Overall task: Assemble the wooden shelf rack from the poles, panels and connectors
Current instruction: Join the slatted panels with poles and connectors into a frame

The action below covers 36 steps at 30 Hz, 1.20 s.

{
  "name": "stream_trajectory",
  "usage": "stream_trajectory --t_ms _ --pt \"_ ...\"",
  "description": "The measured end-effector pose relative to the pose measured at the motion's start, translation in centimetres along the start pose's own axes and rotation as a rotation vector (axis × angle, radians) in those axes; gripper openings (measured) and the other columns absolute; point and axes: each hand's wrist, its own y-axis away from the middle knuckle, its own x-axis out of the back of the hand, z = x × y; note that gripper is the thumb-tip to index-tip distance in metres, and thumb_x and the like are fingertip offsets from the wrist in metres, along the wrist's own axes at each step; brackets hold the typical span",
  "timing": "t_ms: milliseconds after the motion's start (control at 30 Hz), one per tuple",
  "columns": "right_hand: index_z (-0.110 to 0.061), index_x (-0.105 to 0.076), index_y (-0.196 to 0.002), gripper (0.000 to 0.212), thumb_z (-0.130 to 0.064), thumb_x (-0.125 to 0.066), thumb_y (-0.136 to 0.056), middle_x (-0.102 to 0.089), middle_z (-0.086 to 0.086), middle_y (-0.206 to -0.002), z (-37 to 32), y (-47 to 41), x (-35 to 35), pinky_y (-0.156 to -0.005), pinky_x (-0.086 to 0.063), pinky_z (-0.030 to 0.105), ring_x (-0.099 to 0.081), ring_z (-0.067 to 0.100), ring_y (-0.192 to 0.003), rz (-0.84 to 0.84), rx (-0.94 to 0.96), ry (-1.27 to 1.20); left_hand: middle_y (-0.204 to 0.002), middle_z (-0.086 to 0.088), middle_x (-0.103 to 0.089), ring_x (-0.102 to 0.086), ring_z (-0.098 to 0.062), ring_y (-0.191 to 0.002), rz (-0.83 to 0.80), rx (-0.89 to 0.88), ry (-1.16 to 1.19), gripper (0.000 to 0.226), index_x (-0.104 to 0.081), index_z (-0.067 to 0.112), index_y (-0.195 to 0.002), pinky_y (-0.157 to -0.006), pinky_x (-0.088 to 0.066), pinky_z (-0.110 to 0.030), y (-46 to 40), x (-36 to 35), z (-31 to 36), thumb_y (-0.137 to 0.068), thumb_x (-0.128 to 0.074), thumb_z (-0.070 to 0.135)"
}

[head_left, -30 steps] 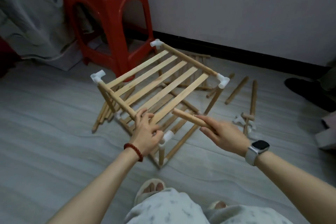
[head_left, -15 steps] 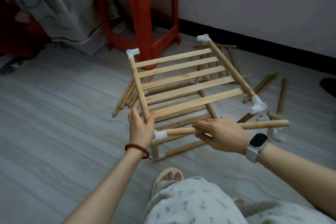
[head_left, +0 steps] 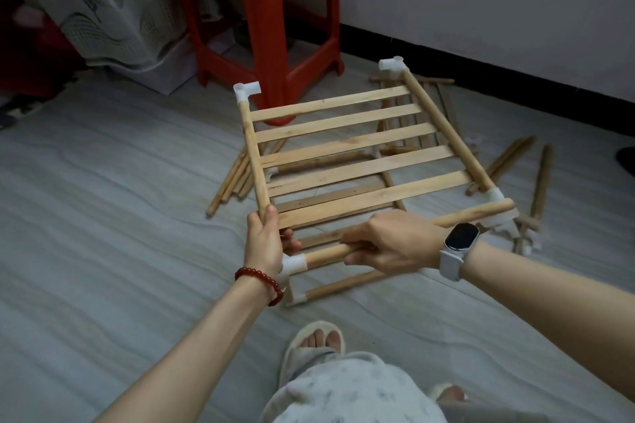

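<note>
A half-built wooden shelf rack stands on the floor, its slatted top panel (head_left: pixel 357 148) carrying white plastic connectors at the corners, such as the far left connector (head_left: pixel 246 91). My left hand (head_left: pixel 266 240) grips the near end of the panel's left side pole (head_left: pixel 252 154). My right hand (head_left: pixel 391 244) grips a round wooden pole (head_left: pixel 477 214) that lies across the near edge. The pole's left end sits in the near left connector (head_left: pixel 293 263). Its right end lies by the near right connector (head_left: pixel 498 197); whether it is seated there I cannot tell.
A red plastic stool (head_left: pixel 261 10) stands just behind the rack. Loose poles lie on the floor to the left (head_left: pixel 226 182) and to the right (head_left: pixel 541 182), with spare white connectors (head_left: pixel 522 237). A patterned cloth (head_left: pixel 103 0) hangs at the far left. My slippered foot (head_left: pixel 316 340) is below.
My right hand brought the loose pole from pointing away to lying across the near edge, its left end now in the near left connector. My left hand stays on the corner.
</note>
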Motion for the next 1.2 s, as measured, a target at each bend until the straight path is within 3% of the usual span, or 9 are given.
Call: stream_trajectory --t_ms 267,367,500,567,633,733,833,1000,1200 --pt "-0.029 -0.059 -0.079 0.017 -0.038 -0.054 -0.092 -0.049 -0.009 -0.065 -0.9 -2.5 0.3 -0.053 -0.032 0.023 -0.043 0.007 -0.058 -0.242 -0.111 -0.349 -0.072 -0.005 -0.049 -0.051 -0.018 -0.053 -0.019 -0.009 -0.043 0.022 -0.044 0.014 -0.1 -0.056 -0.048 -0.031 -0.7 0.9 0.1 -0.101 -0.033 0.032" --pt "-0.025 -0.063 -0.096 0.024 -0.044 -0.047 -0.094 -0.057 -0.007 -0.075 -1.5 -1.7 -1.1 -0.056 -0.036 0.027 -0.052 0.011 -0.067 -0.021 -0.06 -0.149 -0.099 -0.009 -0.055 -0.059 -0.032 -0.089 -0.002 -0.027 -0.232 0.034 -0.042 0.009 -0.122 -0.084 -0.05 -0.046 -1.3 1.4 0.5 -0.1 -0.034 0.034" --pt "-0.015 -0.061 -0.12 0.03 -0.026 -0.049 -0.095 -0.06 0.0 -0.1 0.8 2.0 -1.0 -0.08 -0.04 0.026 -0.052 0.013 -0.094 0.467 -0.082 -0.22 -0.137 -0.013 -0.032 -0.035 -0.033 -0.125 0.178 -0.329 -0.74 0.045 -0.036 0.013 -0.136 -0.103 -0.03 -0.046 -0.5 1.3 1.2 -0.094 -0.046 0.027" --pt "-0.006 -0.063 -0.111 0.022 -0.011 -0.053 -0.092 -0.059 0.005 -0.098 3.6 4.7 -0.7 -0.082 -0.039 0.025 -0.054 0.02 -0.095 0.808 -0.286 -0.203 -0.136 -0.012 -0.034 -0.032 -0.031 -0.125 0.184 -0.587 -0.915 0.046 -0.043 0.014 -0.133 -0.104 -0.026 -0.048 0.1 0.5 2.1 -0.089 -0.054 0.023" --pt "-0.004 -0.059 -0.107 0.018 -0.011 -0.053 -0.092 -0.055 0.004 -0.097 6.3 7.4 -0.6 -0.078 -0.037 0.022 -0.053 0.022 -0.094 0.947 -0.596 -0.261 -0.134 -0.01 -0.04 -0.033 -0.027 -0.126 0.052 -0.807 -1.016 0.045 -0.047 0.015 -0.13 -0.106 -0.026 -0.047 0.3 -1.8 3.2 -0.088 -0.056 0.024" --pt "-0.007 -0.059 -0.109 0.026 -0.028 -0.052 -0.094 -0.059 0.012 -0.106 8.7 9.5 -1.0 -0.08 -0.042 0.034 -0.053 0.024 -0.096 0.799 -0.948 -0.744 -0.141 -0.004 -0.035 -0.027 -0.022 -0.133 -0.287 -1.024 -1.116 0.052 -0.04 0.02 -0.137 -0.108 -0.025 -0.042 0.7 -7.7 4.0 -0.088 -0.055 0.028" --pt "-0.014 -0.066 -0.087 0.023 -0.031 -0.052 -0.093 -0.061 0.012 -0.098 9.0 9.4 -1.5 -0.086 -0.047 0.038 -0.056 0.025 -0.097 0.65 -0.98 -1.219 -0.155 0.002 -0.01 -0.005 -0.019 -0.142 -0.569 -1.081 -1.305 0.066 -0.02 0.029 -0.145 -0.114 -0.011 -0.043 0.5 -14.0 3.2 -0.089 -0.052 0.03" --pt "-0.015 -0.059 -0.065 0.028 -0.025 -0.053 -0.091 -0.055 0.0 -0.065 10.6 8.5 -1.9 -0.061 -0.041 0.024 -0.053 0.012 -0.067 0.642 -0.913 -1.274 -0.156 0.005 0.014 0.017 -0.027 -0.141 -0.66 -1.256 -1.607 0.073 -0.006 0.04 -0.146 -0.112 -0.001 -0.059 -1.7 -21.6 2.1 -0.091 -0.053 0.027" --pt "-0.019 -0.043 -0.057 0.042 -0.036 -0.043 -0.096 -0.041 -0.006 -0.057 11.1 8.2 -3.8 -0.056 -0.029 0.027 -0.037 0.01 -0.058 0.869 -0.801 -1.056 -0.149 -0.002 -0.012 0.017 -0.029 -0.141 -0.546 -1.236 -1.584 0.043 -0.032 0.024 -0.122 -0.105 -0.008 -0.067 -1.8 -24.5 0.2 -0.087 -0.044 0.001"
